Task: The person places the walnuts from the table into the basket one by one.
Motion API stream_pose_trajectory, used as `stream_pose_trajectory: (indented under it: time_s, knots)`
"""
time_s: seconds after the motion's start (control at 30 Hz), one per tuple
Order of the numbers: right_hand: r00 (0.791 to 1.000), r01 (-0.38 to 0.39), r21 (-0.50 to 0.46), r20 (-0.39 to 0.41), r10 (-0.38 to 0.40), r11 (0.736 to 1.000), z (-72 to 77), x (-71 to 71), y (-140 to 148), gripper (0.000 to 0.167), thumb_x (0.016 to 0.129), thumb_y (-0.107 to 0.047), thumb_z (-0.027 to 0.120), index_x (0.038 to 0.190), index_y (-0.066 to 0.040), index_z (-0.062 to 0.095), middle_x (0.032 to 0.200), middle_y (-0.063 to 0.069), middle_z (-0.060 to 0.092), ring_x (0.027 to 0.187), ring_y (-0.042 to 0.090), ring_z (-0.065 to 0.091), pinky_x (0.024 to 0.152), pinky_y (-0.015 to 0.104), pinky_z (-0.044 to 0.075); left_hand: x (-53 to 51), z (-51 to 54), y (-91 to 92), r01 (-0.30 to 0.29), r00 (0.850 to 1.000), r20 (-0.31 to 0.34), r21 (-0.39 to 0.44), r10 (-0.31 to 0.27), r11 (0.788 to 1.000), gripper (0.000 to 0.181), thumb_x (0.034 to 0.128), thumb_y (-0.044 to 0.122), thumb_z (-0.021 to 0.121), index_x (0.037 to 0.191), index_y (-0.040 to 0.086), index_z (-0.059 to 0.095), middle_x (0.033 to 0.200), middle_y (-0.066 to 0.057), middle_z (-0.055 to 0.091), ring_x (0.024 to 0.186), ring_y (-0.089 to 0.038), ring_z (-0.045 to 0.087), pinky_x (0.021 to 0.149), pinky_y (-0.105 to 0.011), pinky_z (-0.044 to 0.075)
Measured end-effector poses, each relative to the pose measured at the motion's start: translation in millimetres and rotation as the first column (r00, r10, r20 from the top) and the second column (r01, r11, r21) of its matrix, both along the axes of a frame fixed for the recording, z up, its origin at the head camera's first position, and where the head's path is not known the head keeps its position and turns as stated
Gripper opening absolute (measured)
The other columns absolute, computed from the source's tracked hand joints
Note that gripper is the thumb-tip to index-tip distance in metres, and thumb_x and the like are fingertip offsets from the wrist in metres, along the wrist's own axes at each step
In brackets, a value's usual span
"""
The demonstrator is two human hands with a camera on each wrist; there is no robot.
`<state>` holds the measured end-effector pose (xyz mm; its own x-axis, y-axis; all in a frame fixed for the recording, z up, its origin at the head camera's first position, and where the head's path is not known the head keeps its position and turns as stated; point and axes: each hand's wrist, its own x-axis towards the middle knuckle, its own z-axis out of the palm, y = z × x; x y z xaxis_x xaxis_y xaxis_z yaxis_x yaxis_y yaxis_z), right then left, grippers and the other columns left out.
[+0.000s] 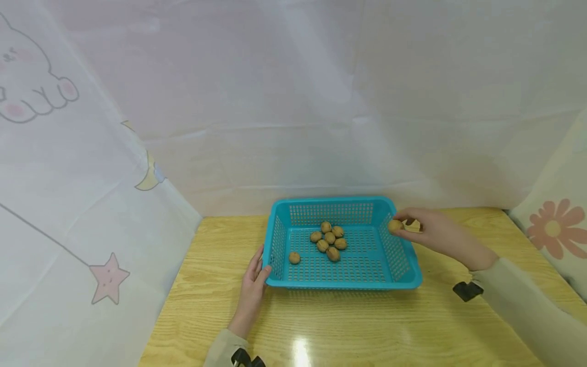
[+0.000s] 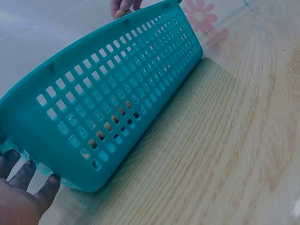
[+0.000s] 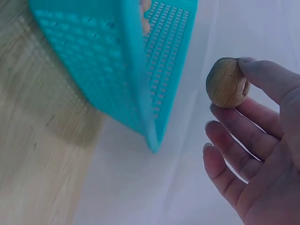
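Observation:
Between thumb and fingertips my right hand [image 1: 424,229] pinches a walnut [image 3: 228,83], held up at the right rim of a blue plastic basket [image 1: 339,285]. In the right wrist view the other fingers spread below the nut. My left hand [image 1: 253,279] holds the basket by its left side near the front corner, thumb at the rim and fingers along the outer wall. Several walnuts [image 1: 329,238] lie clustered on the basket floor, and a single walnut [image 1: 294,258] sits apart from them toward the front left.
The basket stands on a wood-grain table [image 1: 215,244]. Behind it hangs a pale cloth [image 1: 293,127], and printed cloth [image 1: 110,278] also covers the left and right sides. A black strap [image 1: 468,290] is on the right wrist.

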<state>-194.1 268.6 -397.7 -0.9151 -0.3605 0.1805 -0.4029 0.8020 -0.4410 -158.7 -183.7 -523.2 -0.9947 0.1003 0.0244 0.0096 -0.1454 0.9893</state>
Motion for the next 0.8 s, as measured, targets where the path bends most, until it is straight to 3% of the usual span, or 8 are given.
stream_pose_trajectory:
  time_s: [0.3, 0.47, 0.8]
  knots:
    - [0.991, -0.129, 0.008, -0.047, 0.129, 0.992, 4.3, -22.2, -40, 0.031, 0.096, -0.031, 0.076, 0.122, -0.013, 0.073, 0.114, -0.001, 0.072, 0.097, 0.018, 0.064, 0.073, 0.037, 0.052, 0.2, -0.2, -0.4, 0.015, 1.000, -0.014, 0.005, -0.015, 1.000, 0.065, 0.1097, 0.017, 0.051, 0.168, 0.015, 0.021, 0.169, -0.016, 0.028, 0.152, -0.038, 0.034, 0.111, -0.037, 0.048]
    - [0.988, -0.152, 0.019, -0.030, 0.153, 0.988, 1.8, -35.2, -59, 0.031, 0.096, -0.028, 0.077, 0.123, -0.013, 0.073, 0.117, 0.001, 0.072, 0.098, 0.017, 0.064, 0.078, 0.039, 0.055, 0.0, 0.3, -0.7, 0.020, 1.000, -0.012, 0.003, -0.020, 1.000, 0.066, 0.1095, 0.018, 0.052, 0.168, 0.015, 0.021, 0.169, -0.016, 0.028, 0.152, -0.038, 0.034, 0.111, -0.038, 0.048]
    - [0.965, -0.258, -0.055, 0.029, 0.260, 0.965, -5.6, -53.3, -96, 0.030, 0.097, -0.027, 0.076, 0.122, -0.012, 0.072, 0.118, 0.001, 0.073, 0.095, 0.014, 0.065, 0.079, 0.038, 0.056, -0.4, 1.2, -0.1, 0.016, 1.000, -0.021, 0.016, -0.016, 1.000, 0.066, 0.1089, 0.016, 0.052, 0.167, 0.014, 0.022, 0.169, -0.017, 0.028, 0.151, -0.039, 0.034, 0.110, -0.035, 0.049]
